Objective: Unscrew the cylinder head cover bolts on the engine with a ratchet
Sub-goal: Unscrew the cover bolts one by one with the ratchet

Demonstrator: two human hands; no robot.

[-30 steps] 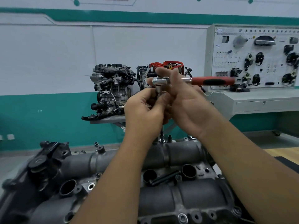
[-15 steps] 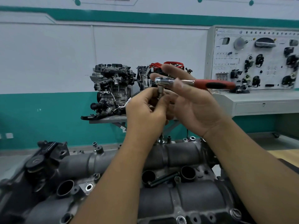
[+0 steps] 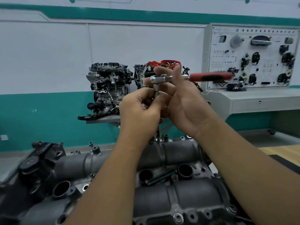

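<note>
Barely anything's shifted in the last second: both hands stayed up in front of the chest with the ratchet, the handle just wobbled a touch and sits roughly level again.

Nearest the camera, the cylinder head cover (image 3: 186,190) fills the bottom of the view, cast grey metal, with one loose dark bolt (image 3: 159,177) lying between two of the round wells. So at least one bolt looks to be out already, I'd guess.

Above that, the left hand (image 3: 139,111) has its fingertips curled in, pinching the socket (image 3: 156,90) that hangs straight down off the ratchet head. The right hand (image 3: 183,101) is palm toward the camera, fingers curled around the ratchet (image 3: 186,77) just behind the head, thumb up alongside it. Can't tell whether a bolt is in the socket; the fingers hide it.

Handling-wise: steel tool, stiff, decent weight, chrome shank probably slick, so the red rubbery grip is where I'd hold it for torque. Long axis runs left-right, head to the left, handle pointing right; the socket axis points down toward the cover.

Further back are two display engines (image 3: 110,85) on a stand, and a training panel (image 3: 253,57) on the right.
</note>
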